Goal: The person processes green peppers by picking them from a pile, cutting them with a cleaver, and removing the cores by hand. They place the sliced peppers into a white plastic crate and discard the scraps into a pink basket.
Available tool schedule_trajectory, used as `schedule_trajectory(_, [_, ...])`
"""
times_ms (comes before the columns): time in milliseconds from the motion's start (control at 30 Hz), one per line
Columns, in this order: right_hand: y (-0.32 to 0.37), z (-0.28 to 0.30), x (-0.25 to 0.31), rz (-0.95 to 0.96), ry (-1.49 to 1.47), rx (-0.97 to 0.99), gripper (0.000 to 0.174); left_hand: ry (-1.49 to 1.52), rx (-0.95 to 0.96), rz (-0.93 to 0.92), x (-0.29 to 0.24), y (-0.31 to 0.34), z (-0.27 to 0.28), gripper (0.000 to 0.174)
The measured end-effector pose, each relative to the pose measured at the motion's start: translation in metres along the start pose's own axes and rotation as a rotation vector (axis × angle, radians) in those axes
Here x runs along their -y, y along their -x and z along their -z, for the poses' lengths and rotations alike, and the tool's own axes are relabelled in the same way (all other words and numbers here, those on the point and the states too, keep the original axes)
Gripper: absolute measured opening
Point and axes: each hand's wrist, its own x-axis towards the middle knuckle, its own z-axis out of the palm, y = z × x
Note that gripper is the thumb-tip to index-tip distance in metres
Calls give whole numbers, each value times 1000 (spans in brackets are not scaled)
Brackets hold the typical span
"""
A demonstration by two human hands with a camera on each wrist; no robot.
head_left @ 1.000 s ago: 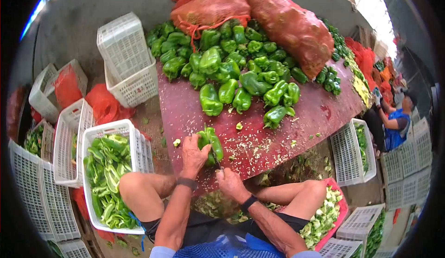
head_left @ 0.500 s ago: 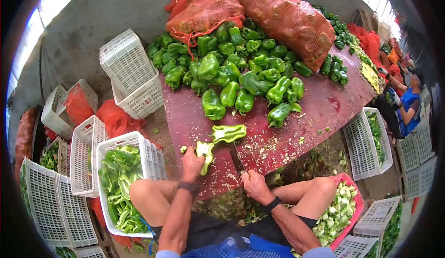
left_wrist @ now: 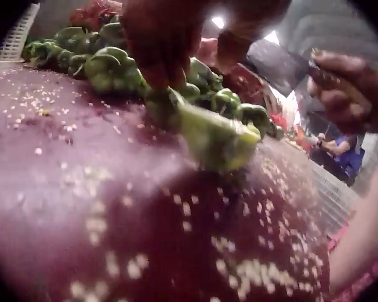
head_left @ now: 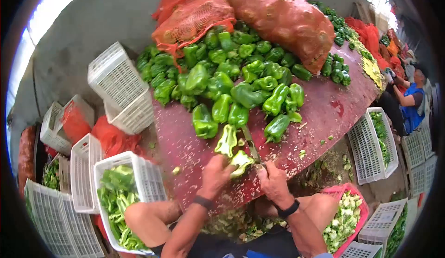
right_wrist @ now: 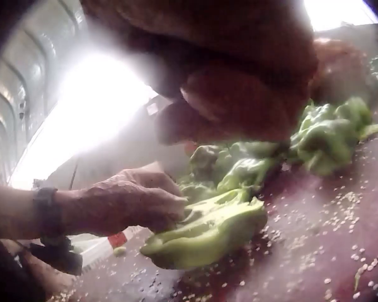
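On the red tabletop, strewn with pale seeds, a green bell pepper lies cut into two halves with pale insides. My left hand grips the nearer pepper half; the farther half lies just beyond the fingertips. In the right wrist view, the left hand has its fingers at the end of the pepper half. My right hand holds a knife by its handle, blade pointing away beside the halves. The left wrist view shows the knife blade raised above the tabletop.
Whole green peppers are heaped beyond the hands, below red mesh sacks. A white crate of cut peppers stands left, a pink basket of pepper cores right. Another person sits at far right.
The pepper, whole under the knife at first, was split into two halves. Both hands and the halves have since moved farther forward, and the left hand has shifted right.
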Motion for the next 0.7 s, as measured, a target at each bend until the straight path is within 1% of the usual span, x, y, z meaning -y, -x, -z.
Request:
schedule_trajectory(33, [-2, 6, -8, 20, -3, -65, 19, 2, -120, -44, 5, -14, 1, 24])
schedule_trajectory(67, [-2, 6, -16, 10, 11, -80, 19, 7, -241, -84, 13, -29, 7, 24])
schedule_trajectory(133, [3, -1, -27, -223, -265, -56, 23, -45, -414, 16, 23, -70, 25, 28])
schedule_trajectory(167, [4, -2, -23, -272, -313, -29, 26, -198, -477, 1, 37, -89, 30, 33])
schedule_trajectory(200, [11, -14, -40, -261, -376, -18, 26, -354, -539, -16, 54, -107, 30, 39])
schedule_trajectory(233, [10, -12, -36, -274, -408, 17, 26, -350, -535, -21, 73, -120, 27, 39])
schedule_trajectory(300, [1, -9, -25, -272, -436, 42, 27, -226, -360, 258, 97, -150, 21, 48])
schedule_trajectory(333, [0, -9, -19, -309, -411, 39, 26, -225, -361, 253, 93, -155, 21, 48])
schedule_trajectory(367, [0, -10, -17, -347, -389, 40, 26, 63, -265, 447, 91, -158, 25, 49])
schedule_trajectory(400, [-1, -13, -20, -345, -391, 44, 26, 352, -165, 637, 89, -158, 29, 50])
schedule_trajectory(433, [-1, -15, -24, -330, -391, 52, 25, 477, -158, 638, 94, -154, 30, 50])
schedule_trajectory(467, [0, -17, -25, -314, -393, 63, 25, 472, -168, 645, 100, -145, 30, 50])
schedule_trajectory(533, [0, -19, -19, -297, -407, 78, 24, 591, -160, 623, 106, -117, 32, 48])
schedule_trajectory(600, [4, -20, -10, -249, -406, 120, 23, 508, -140, 574, 130, -75, 35, 43])
schedule_trajectory(667, [20, -38, -15, -222, -366, 161, 22, 412, -216, 598, 94, -29, 42, 43])
schedule_trajectory(700, [25, -45, -11, -142, -336, 162, 20, 436, -188, 610, 94, -7, 43, 42])
